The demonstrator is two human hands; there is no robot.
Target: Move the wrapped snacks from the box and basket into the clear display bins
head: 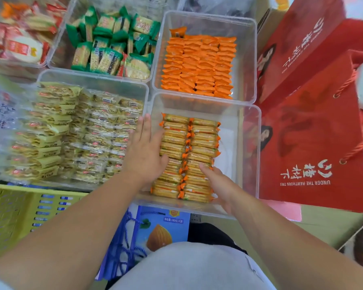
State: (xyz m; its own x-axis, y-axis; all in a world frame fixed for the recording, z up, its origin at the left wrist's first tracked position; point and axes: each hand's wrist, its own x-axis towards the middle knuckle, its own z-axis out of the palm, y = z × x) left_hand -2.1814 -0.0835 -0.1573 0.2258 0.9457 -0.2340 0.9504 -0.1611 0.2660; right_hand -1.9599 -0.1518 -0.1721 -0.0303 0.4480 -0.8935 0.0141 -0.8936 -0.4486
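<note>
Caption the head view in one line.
The left hand and right hand touch rows of wrapped crackers in the near clear bin.

Inside the near bin (226, 139), free room is left along the right wall beside the cracker rows (199, 151); red gift bags (314, 143) are crowded outside.

Blurred red-wrapped snacks (19, 45), plus a yellow basket (11, 214), both cut off at left edge

Both hands in near clear bin (258, 143), two neat rows of cracker packs (197, 139) inside. Left hand (145, 151) flat on left row, fingers straight. Right hand (220, 185) touches right row at 5 o'clock corner, most fingers hidden. Bin of orange packs (250, 59) at 12 o'clock. Red bags (314, 132) at 3 o'clock. Yellow basket (8, 216) at 8 o'clock.
</note>
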